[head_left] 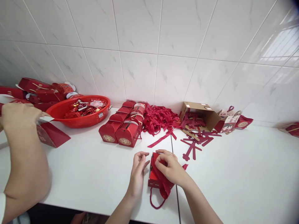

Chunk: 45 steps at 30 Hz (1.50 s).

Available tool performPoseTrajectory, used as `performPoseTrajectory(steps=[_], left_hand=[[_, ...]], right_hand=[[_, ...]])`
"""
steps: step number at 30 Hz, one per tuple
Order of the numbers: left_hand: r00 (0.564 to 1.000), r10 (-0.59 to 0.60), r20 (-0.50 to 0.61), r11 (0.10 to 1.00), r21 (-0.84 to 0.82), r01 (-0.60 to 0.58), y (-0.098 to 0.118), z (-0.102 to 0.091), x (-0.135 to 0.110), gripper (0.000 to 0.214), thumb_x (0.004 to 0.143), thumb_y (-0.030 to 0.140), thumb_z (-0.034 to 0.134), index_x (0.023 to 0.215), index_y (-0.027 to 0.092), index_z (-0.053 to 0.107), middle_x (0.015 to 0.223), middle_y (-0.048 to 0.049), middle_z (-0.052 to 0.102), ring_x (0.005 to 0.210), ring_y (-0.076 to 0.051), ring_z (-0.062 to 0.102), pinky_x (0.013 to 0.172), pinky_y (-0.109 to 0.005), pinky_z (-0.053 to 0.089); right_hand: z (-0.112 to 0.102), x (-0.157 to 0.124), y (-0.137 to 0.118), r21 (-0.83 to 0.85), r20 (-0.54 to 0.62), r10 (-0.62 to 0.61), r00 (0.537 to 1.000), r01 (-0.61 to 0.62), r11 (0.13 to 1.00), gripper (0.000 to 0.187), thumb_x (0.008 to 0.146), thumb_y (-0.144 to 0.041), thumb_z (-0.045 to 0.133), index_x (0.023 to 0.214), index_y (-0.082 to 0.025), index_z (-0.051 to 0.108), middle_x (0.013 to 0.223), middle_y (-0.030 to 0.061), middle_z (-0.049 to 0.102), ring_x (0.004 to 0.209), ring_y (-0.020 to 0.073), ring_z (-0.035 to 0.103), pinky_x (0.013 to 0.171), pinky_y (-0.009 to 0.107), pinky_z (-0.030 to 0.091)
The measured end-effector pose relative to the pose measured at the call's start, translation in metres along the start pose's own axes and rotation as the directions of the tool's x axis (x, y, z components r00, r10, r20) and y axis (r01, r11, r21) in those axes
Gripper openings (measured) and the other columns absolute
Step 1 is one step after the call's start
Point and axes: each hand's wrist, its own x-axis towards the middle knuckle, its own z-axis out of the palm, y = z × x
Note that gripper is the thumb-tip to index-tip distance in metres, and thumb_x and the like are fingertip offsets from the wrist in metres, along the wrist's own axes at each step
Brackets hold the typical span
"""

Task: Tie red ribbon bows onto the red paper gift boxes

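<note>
A small red gift box [154, 183] lies on the white table in front of me. Across its top runs a dark red ribbon [165, 184], and a red cord loop [152, 203] hangs toward the near side. My right hand [170, 166] is over the box, thumb and fingers pinched on the ribbon; its fingertips partly cover the box. Just left of the box is my left hand [138, 174], fingers apart and curved toward the box side, holding nothing. The inside of the box is mostly hidden by the ribbon and my right hand.
Finished-looking red boxes [127, 133] stand in rows behind, beside a ribbon heap [161, 119]. A cardboard box [211, 119] spills dark red strips [193, 151]. At left, a red basin [77, 123] holds wrapped sweets; another person's arm [25, 161] reaches toward red boxes [44, 93].
</note>
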Motion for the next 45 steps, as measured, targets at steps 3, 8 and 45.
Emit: performPoseTrajectory(steps=[3, 8, 45], left_hand=[[0.999, 0.004, 0.036, 0.982, 0.187, -0.011, 0.008, -0.005, 0.01, 0.031, 0.089, 0.052, 0.044, 0.082, 0.022, 0.048, 0.091, -0.0001, 0.051, 0.093, -0.017, 0.053, 0.079, -0.027, 0.046], [0.997, 0.04, 0.061, 0.946, 0.319, -0.057, 0.014, -0.009, 0.015, 0.032, 0.089, 0.05, 0.044, 0.075, 0.022, 0.045, 0.079, 0.0013, 0.046, 0.078, -0.016, 0.048, 0.072, -0.027, 0.042], [0.947, -0.036, 0.319, 0.831, 0.536, -0.149, 0.003, -0.023, 0.032, 0.039, 0.083, 0.047, 0.053, 0.06, 0.021, 0.037, 0.058, 0.0056, 0.034, 0.056, -0.012, 0.035, 0.056, -0.025, 0.033]], right_hand=[[-0.001, 0.0, -0.002, 0.004, -0.005, 0.001, 1.0, -0.001, 1.0, 0.014, 0.079, -0.017, 0.048, 0.066, -0.021, 0.05, 0.11, 0.0061, 0.063, 0.127, 0.0236, 0.042, 0.106, 0.046, 0.021], [-0.001, 0.001, -0.001, 0.026, -0.033, -0.007, 0.999, 0.008, 1.0, 0.016, 0.074, -0.012, 0.048, 0.062, -0.021, 0.043, 0.105, 0.007, 0.063, 0.124, 0.0245, 0.045, 0.103, 0.045, 0.028], [-0.025, -0.031, 0.078, 0.39, -0.023, 0.145, 0.989, -0.125, 0.912, 0.047, 0.084, -0.056, 0.051, 0.061, -0.022, 0.029, 0.05, -0.0095, 0.025, 0.046, 0.0072, 0.02, 0.044, 0.023, 0.019]])
